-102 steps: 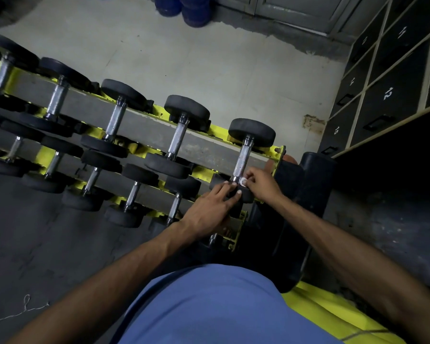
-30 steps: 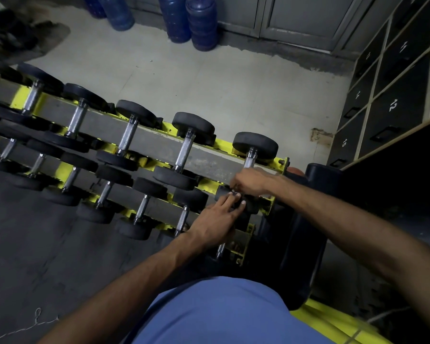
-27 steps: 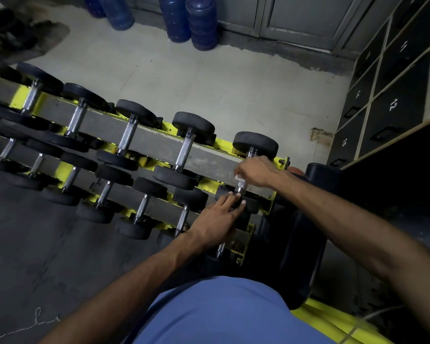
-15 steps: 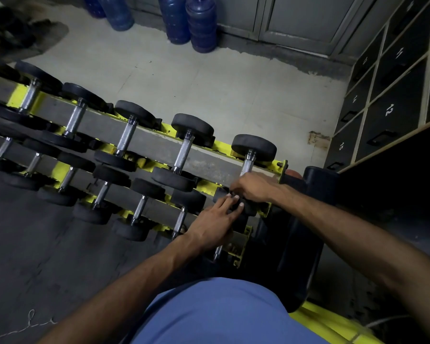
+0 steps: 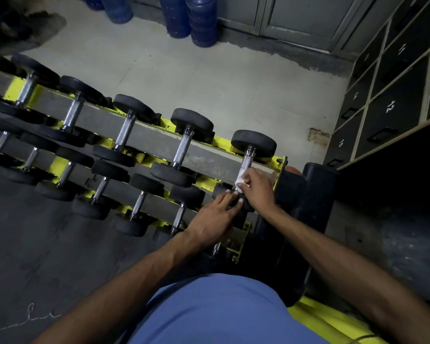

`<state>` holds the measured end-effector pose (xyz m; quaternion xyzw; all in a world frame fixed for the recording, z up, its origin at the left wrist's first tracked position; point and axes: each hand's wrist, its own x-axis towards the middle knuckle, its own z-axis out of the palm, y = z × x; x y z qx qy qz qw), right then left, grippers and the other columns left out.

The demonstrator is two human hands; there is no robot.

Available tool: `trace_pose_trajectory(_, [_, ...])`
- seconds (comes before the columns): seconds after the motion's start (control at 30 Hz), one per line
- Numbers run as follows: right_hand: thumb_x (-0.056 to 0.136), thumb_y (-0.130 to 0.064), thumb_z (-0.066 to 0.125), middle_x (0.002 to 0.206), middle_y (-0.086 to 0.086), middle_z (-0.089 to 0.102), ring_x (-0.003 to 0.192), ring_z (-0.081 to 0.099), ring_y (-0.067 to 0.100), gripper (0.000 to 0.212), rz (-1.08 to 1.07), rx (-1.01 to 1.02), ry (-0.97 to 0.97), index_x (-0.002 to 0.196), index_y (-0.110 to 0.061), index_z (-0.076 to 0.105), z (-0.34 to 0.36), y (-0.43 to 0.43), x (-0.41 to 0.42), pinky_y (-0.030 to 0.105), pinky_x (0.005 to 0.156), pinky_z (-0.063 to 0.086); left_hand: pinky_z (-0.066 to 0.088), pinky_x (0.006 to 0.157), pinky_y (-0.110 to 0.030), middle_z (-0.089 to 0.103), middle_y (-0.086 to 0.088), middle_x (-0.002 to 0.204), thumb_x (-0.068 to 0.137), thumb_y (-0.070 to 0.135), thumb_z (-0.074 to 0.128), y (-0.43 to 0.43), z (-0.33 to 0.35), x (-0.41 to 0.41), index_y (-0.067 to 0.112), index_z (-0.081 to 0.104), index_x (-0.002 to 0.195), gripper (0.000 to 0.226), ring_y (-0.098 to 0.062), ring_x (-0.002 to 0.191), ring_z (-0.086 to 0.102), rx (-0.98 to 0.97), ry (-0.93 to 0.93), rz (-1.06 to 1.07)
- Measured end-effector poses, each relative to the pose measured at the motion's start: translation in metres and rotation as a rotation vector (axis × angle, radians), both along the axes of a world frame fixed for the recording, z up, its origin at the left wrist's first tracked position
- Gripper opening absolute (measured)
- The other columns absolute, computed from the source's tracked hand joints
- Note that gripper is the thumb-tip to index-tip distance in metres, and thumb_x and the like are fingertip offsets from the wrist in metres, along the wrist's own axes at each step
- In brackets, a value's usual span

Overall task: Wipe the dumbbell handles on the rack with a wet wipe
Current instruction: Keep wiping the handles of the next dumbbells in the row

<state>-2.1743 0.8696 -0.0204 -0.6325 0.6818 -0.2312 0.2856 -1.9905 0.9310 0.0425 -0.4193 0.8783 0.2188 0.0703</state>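
Nearest the camera was the person's blue shirt [image 5: 216, 311], with both bare forearms reaching forward over the right end of the dumbbell rack [image 5: 159, 142]. The left hand [image 5: 210, 219] lay flat and relaxed, its straight fingers resting on the near black head [image 5: 243, 203] of the last dumbbell on the rack's upper tier. Just beyond it, the right hand [image 5: 257, 188] curled around a white wet wipe [image 5: 240, 178] and pinched it against the lower part of that dumbbell's chrome handle [image 5: 246, 160], close to the near head. The upper part of the handle stood bare, running up to the far black head [image 5: 253, 144] at the rack's back edge.

To the left, more dumbbells sat in a row along the upper tier, and a second row of smaller ones sat on the lower tier nearer the person. Yellow brackets showed between them. A black padded cylinder [image 5: 318, 194] stood just beside the rack's right end. Behind the rack lay pale floor tiles [image 5: 209, 78], then blue water jugs [image 5: 191, 18] against the far wall. Dark numbered lockers [image 5: 392, 105] filled the far right.
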Motion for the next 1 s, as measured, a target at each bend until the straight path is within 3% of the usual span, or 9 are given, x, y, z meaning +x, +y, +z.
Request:
trace_pose_trajectory(0.17, [0.084,-0.02,0.079,0.087,-0.007,0.066,0.084,0.065,0.015,0.022,-0.404,0.25,-0.28,0.099,-0.017,0.064,-0.007,-0.002,0.004,0.031,0.076,0.054,0.049,0.109,-0.051,0.017,-0.014,0.168,0.095,0.028,0.062,-0.004,0.0,0.002,0.014,0.024,0.164,0.08,-0.033,0.156,0.014,0.001,-0.018,-0.023])
trace_pose_trajectory(0.23, [0.087,-0.015,0.074,0.085,-0.005,0.067,0.087,0.065,0.018,0.008,-0.468,0.348,-0.378,0.093,-0.018,0.069,-0.006,-0.011,0.002,0.032,0.081,0.054,0.048,0.11,-0.051,0.016,-0.014,0.168,0.096,0.028,0.061,-0.004,-0.001,0.002,0.014,0.023,0.164,0.08,-0.033,0.156,0.013,0.004,-0.027,-0.026])
trace_pose_trajectory(0.33, [0.093,0.0,0.061,0.088,0.007,0.067,0.076,0.061,0.02,0.023,-0.563,0.51,-0.633,0.083,-0.02,0.066,-0.008,-0.028,-0.008,0.035,0.078,0.056,0.047,0.111,-0.051,0.017,-0.015,0.168,0.096,0.028,0.061,-0.003,0.0,0.002,0.013,0.024,0.164,0.079,-0.033,0.156,0.013,0.002,-0.024,-0.026])
trace_pose_trajectory(0.47, [0.098,0.006,0.045,0.084,0.007,0.062,0.068,0.056,0.016,0.025,-0.612,0.618,-0.844,0.1,-0.011,0.063,-0.009,-0.048,-0.012,0.041,0.074,0.057,0.045,0.113,-0.05,0.014,-0.014,0.169,0.097,0.029,0.061,-0.003,0.003,0.0,0.014,0.021,0.165,0.08,-0.033,0.156,0.01,0.002,-0.045,-0.031])
trace_pose_trajectory(0.63, [0.099,0.006,0.035,0.106,0.017,0.074,0.087,0.07,0.027,0.036,-0.768,0.587,-1.126,0.117,-0.003,0.065,0.006,-0.081,-0.006,0.04,0.075,0.056,0.045,0.114,-0.049,0.01,-0.012,0.17,0.099,0.03,0.061,-0.002,0.004,0.0,0.015,0.017,0.166,0.081,-0.031,0.157,0.007,0.001,-0.057,-0.027])
trace_pose_trajectory(0.7, [0.098,0.002,0.034,0.112,0.018,0.073,0.089,0.071,0.027,0.039,-0.797,0.592,-1.151,0.12,0.0,0.066,0.005,-0.084,-0.007,0.038,0.074,0.058,0.046,0.113,-0.049,0.011,-0.012,0.169,0.098,0.031,0.062,-0.002,0.004,0.0,0.015,0.018,0.165,0.082,-0.032,0.157,0.009,-0.004,-0.054,-0.029])
trace_pose_trajectory(0.83, [0.103,-0.012,0.031,0.11,0.016,0.075,0.097,0.072,0.03,0.041,-0.68,0.637,-1.159,0.118,-0.006,0.068,-0.001,-0.075,-0.013,0.042,0.094,0.053,0.047,0.111,-0.051,0.014,-0.014,0.169,0.097,0.03,0.063,-0.001,0.001,0.001,0.013,0.022,0.165,0.081,-0.032,0.158,0.009,-0.002,-0.035,-0.019])
trace_pose_trajectory(0.93, [0.097,-0.009,0.041,0.096,0.011,0.074,0.084,0.071,0.027,0.03,-0.759,0.562,-1.097,0.112,-0.007,0.067,-0.009,-0.078,-0.012,0.038,0.076,0.056,0.047,0.112,-0.049,0.011,-0.013,0.17,0.098,0.031,0.061,-0.002,0.0,0.001,0.013,0.019,0.165,0.081,-0.03,0.158,0.006,-0.009,-0.045,-0.032])
trace_pose_trajectory(1.0, [0.09,-0.007,0.054,0.082,0.005,0.068,0.074,0.066,0.023,0.014,-0.858,0.399,-0.927,0.098,-0.01,0.065,-0.019,-0.076,-0.005,0.041,0.067,0.059,0.046,0.113,-0.049,0.009,-0.013,0.171,0.098,0.03,0.061,-0.003,-0.001,0.001,0.014,0.019,0.165,0.082,-0.03,0.158,0.006,-0.008,-0.047,-0.037])
